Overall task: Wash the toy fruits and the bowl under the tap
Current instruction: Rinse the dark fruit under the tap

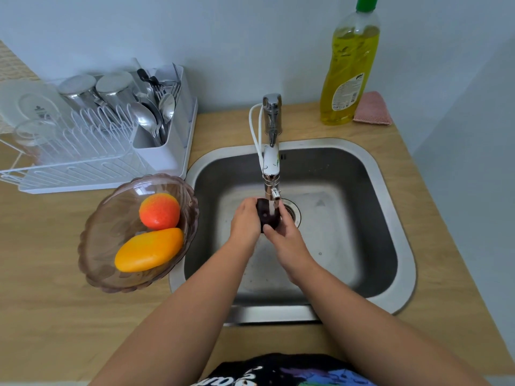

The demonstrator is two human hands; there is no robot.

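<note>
Head view is showing both hands over the sink (390, 218): the left hand (245, 222) and the right hand (284, 232) are gripping a dark toy fruit (268, 215) with curled fingers under the tap (271, 162), where water is running. The bowl (106, 240) is sitting at the sink's left edge on the bench (50, 302), holding an orange-red toy fruit (159, 210) and a yellow toy mango (149, 249)

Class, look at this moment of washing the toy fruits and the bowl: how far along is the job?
Nothing can be confirmed as finished. In hand: the left hand and right hand grip a dark toy fruit under the tap, over the sink. Left: the red-orange fruit and the yellow mango lie in the bowl on the counter, and the bowl itself awaits washing.
</note>
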